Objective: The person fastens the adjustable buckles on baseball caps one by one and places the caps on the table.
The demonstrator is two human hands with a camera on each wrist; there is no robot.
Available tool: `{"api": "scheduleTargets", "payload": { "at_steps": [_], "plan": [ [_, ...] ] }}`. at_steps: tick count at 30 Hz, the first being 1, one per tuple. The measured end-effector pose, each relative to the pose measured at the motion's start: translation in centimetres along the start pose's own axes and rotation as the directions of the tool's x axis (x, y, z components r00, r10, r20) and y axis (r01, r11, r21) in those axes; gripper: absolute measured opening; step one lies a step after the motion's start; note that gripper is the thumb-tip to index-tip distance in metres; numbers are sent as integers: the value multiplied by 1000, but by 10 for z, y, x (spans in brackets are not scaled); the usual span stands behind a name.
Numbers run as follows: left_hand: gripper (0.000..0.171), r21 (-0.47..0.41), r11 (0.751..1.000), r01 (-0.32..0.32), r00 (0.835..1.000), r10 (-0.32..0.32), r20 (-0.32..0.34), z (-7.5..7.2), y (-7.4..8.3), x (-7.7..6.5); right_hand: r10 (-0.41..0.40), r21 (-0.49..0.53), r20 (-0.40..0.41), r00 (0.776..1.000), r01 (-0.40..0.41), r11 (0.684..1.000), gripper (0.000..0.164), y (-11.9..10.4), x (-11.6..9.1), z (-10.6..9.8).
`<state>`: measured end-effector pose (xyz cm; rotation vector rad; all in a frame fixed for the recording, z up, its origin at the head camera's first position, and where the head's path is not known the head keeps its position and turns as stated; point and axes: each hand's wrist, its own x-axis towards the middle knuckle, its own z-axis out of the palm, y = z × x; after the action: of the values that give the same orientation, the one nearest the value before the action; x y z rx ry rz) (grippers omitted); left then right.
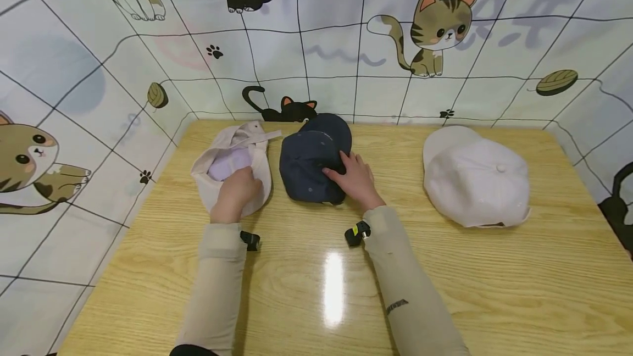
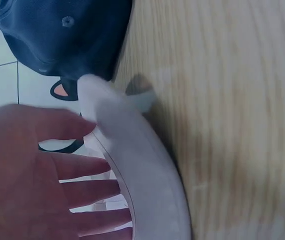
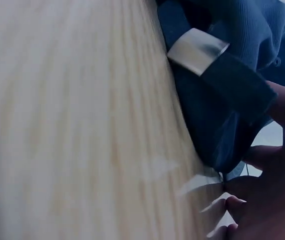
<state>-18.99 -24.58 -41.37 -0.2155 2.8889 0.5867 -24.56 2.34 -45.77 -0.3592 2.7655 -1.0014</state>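
Observation:
A pale pinkish-white baseball cap (image 1: 205, 168) lies upside down on the table at the left, its lilac lining and back strap showing. My left hand (image 1: 237, 194) reaches down into it over the brim (image 2: 142, 165); its fingers look fairly straight and touch the cap where the brim begins. Beside it is a navy baseball cap (image 1: 306, 163), crown up with its brim toward the wall. My right hand (image 1: 358, 180) grips the navy cap's right side, thumb on the crown. The navy cap's back strap has a metal buckle (image 3: 197, 50).
A white baseball cap (image 1: 477, 180) sits crown up at the right of the wooden table (image 1: 554, 290). Behind the table stands a wall covering (image 1: 331, 54) printed with cats and grid lines. It also runs along both sides.

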Motion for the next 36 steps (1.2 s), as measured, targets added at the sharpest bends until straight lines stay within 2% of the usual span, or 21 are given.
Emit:
{"api": "scheduleTargets", "payload": {
  "at_steps": [3, 8, 11, 14, 16, 18, 20, 22, 25, 27, 29, 31, 32, 36],
  "plan": [
    [46, -12, 1000, 20, 999, -19, 30, -3, -5, -3, 3, -19, 32, 999, -2, 1000, 80, -1, 4, 2],
    [72, -49, 997, 52, 996, -48, 75, -4, -9, -5, -4, -21, 62, 998, 5, 1000, 78, -7, 8, 7],
    [75, -61, 996, 70, 995, -65, 77, -1, -9, -7, -15, -31, 66, 998, 17, 999, 76, -11, 10, 11],
    [62, -29, 996, 87, 996, -86, 35, 3, -9, -9, -14, -39, 60, 998, 16, 999, 75, -14, 13, 16],
    [47, -6, 996, 95, 995, -95, -34, 5, -9, -11, -11, -15, 57, 998, 12, 1000, 75, -13, 13, 16],
    [39, -21, 994, 107, 986, -109, -123, 4, -11, -12, 1, 35, 57, 998, -3, 999, 75, -9, 10, 12],
    [33, -59, 990, 126, 967, -136, -217, 1, -16, -13, -4, 101, 78, 997, -4, 995, 77, -4, 6, 4],
    [33, -99, 984, 145, 938, -169, -303, -5, -23, -15, -9, 221, 124, 992, -19, 975, 79, 0, 0, -5],
    [34, -142, 975, 169, 884, -214, -416, -18, -30, -23, -19, 379, 196, 981, -57, 924, 80, 5, -11, -17],
    [33, -163, 974, 159, 844, -219, -489, -28, -31, -30, -12, 468, 227, 974, -98, 878, 80, 8, -20, -24],
    [33, -199, 973, 120, 811, -212, -545, -39, -28, -38, -2, 508, 228, 974, -117, 854, 80, 10, -30, -31],
    [32, -233, 971, 58, 781, -190, -596, -50, -21, -47, -10, 559, 190, 982, -100, 823, 76, 13, -39, -37],
    [31, -251, 968, 20, 767, -176, -617, -55, -16, -51, -18, 589, 162, 987, -82, 804, 73, 13, -44, -40],
    [30, -341, 933, -111, 730, -156, -665, -76, 11, -69, -93, 705, 10, 996, 58, 707, 58, 15, -61, -51]
  ]
}}
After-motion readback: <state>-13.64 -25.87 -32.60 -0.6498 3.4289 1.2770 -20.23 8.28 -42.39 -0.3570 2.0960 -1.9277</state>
